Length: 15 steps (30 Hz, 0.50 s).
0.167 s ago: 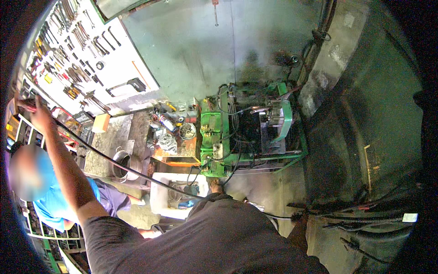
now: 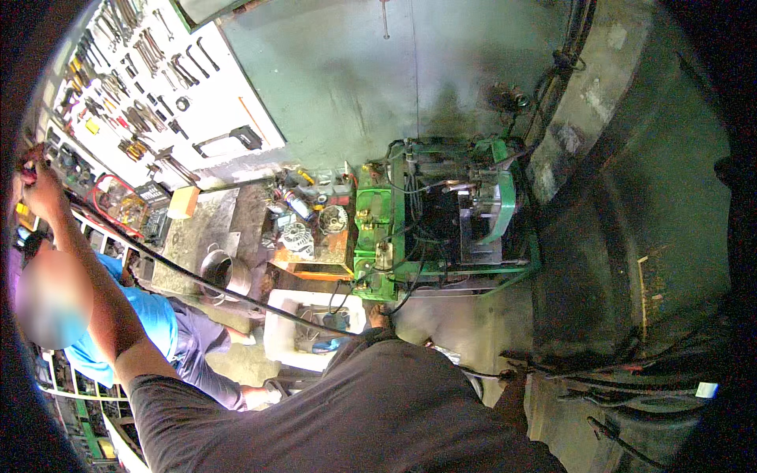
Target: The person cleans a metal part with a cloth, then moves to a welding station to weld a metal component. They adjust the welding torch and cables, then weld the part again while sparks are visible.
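The green machine stands on the floor. Left of and below it, a black cable slants across, passing over a white bin. Far left of the machine, the left hand is closed, apparently on a dark reddish piece at the cable's end, though the rim is blurred. Below the machine, the right hand meets a stretch of cable; its grip cannot be told. Lower right of the machine, a pale tag is too small to read.
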### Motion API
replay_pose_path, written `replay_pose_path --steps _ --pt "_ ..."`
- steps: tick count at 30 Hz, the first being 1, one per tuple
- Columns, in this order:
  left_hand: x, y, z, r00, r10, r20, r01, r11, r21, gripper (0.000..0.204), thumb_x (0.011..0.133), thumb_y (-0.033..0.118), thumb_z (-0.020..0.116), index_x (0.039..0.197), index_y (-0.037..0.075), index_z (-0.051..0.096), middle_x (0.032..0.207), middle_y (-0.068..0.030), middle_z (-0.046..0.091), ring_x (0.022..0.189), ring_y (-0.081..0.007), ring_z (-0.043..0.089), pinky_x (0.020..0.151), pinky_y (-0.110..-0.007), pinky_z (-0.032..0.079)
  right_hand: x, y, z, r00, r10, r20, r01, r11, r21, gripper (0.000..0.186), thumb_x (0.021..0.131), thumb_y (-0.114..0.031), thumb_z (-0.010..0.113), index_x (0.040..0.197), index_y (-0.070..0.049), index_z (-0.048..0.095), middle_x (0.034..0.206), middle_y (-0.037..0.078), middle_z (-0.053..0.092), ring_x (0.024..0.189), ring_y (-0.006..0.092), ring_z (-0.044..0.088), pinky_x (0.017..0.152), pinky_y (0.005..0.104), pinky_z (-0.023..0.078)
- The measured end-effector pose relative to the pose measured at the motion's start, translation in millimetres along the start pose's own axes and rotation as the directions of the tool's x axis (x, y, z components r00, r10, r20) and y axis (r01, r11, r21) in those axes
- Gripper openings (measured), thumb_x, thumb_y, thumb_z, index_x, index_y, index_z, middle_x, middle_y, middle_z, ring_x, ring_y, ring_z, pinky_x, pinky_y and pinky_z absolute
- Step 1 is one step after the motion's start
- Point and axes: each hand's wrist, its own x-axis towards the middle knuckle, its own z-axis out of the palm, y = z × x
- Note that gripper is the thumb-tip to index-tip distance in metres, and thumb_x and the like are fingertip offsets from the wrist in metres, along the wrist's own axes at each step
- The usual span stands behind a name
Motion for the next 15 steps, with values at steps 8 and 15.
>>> replay_pose_path --steps 8,15 --pt "-39 31 -45 0.754 0.506 0.419 -0.472 0.861 -0.19 0.04 0.099 0.032 0.059 0.129 0.006 0.067 0.118 -0.0219 0.066 0.112 -0.0423 0.061 0.093 -0.054 0.045 25 65 10 0.956 0.25 0.154 -0.263 0.962 0.07 0.031 0.097 -0.037 0.066 0.094 -0.006 0.066 0.08 0.012 0.066 0.062 0.0296 0.062 0.059 0.0477 0.054" --pt "-125 24 -64 0.74 0.401 0.54 0.65 -0.219 -0.728 0.048 0.084 0.017 0.07 0.128 0.0 0.063 0.147 -0.0188 0.056 0.146 -0.041 0.043 0.128 -0.061 0.02 -26 106 92 0.932 0.309 -0.191 -0.351 0.901 -0.256 0.026 0.093 -0.035 0.064 0.088 -0.01 0.058 0.069 0.01 0.059 0.066 0.0316 0.061 0.061 0.0507 0.049"
